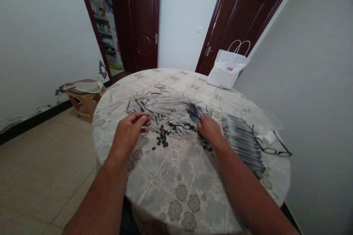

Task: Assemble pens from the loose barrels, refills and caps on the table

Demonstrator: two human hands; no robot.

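My left hand (131,128) is over the left part of a heap of pale pen barrels (165,104), thumb and fingertips pinched together. What they hold, if anything, is too small to make out. At the heap's right side my right hand (210,128) has its fingers closed, right at the near ends of a bunch of thin dark pen refills (194,111). Its fingertips are partly hidden. Small black pen plugs (162,139) lie loose between the hands, in front of short pale pen parts (178,126).
Right of my right arm, many pens (242,141) lie in a neat row. Beyond them are black-framed glasses (275,151) and clear plastic film (266,117). A white paper bag (227,69) stands at the back of the round, cloth-covered table (176,176). A stool (82,97) stands left.
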